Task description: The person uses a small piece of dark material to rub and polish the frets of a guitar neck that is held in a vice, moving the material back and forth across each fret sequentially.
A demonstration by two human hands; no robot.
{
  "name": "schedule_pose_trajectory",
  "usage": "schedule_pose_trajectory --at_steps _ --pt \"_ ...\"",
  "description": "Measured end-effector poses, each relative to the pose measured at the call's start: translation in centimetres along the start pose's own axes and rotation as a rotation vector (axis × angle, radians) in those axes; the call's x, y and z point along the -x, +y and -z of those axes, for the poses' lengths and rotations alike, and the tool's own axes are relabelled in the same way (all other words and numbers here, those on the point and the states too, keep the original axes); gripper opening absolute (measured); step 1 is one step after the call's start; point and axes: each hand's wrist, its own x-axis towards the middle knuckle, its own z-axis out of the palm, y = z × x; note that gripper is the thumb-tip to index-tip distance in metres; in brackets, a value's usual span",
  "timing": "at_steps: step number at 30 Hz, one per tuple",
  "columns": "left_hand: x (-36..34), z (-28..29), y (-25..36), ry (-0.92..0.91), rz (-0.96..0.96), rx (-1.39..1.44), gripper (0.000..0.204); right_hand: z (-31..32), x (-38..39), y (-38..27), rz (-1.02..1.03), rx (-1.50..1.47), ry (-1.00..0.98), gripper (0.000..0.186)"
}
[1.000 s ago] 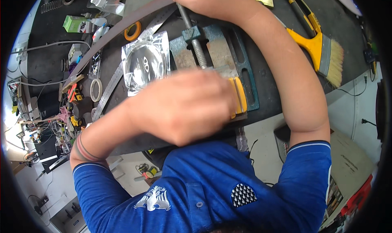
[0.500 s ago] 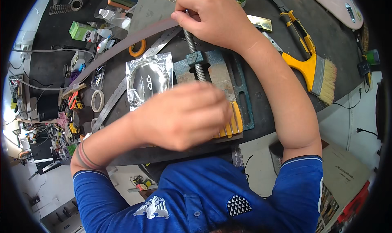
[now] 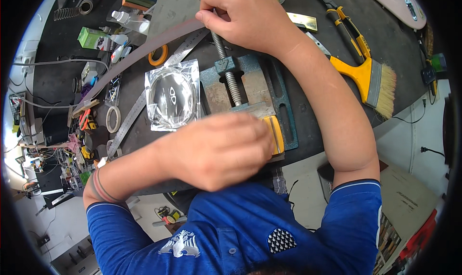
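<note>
dark bench [image 3: 308, 113] | green vise [image 3: 256, 85] | silver packet [image 3: 173, 96] | yellow-handled brush [image 3: 369, 82] | steel ruler [image 3: 132, 112] | pliers [image 3: 345, 36]

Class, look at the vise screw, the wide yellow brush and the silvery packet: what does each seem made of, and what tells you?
Vise screw: probably steel, ridged with a dull grey sheen. Brush: smooth, evenly yellow handle, likely plastic; grey band, perhaps metal; pale bristles, natural or synthetic unclear. Packet: shiny plastic film or foil, judging by its bright glare and crinkles.
</note>
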Motion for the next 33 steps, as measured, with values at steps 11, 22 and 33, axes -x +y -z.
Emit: schedule_pose_trajectory --at_steps 11,22,33 --pt "-0.4 0.7 -0.7 -0.009 0.073 0.07 0.021 0.2 0.0 -0.5 0.026 0.014 0.012 0.024" --pt "-0.8 -0.8 1.8 -0.016 -0.119 -0.032 0.02 -0.1 -0.1 0.1 0.039 0.031 0.011 0.022" --pt "-0.6 0.2 -0.7 -0.053 -0.076 -0.09 0.021 -0.2 0.1 0.0 0.056 0.06 0.029 0.023"
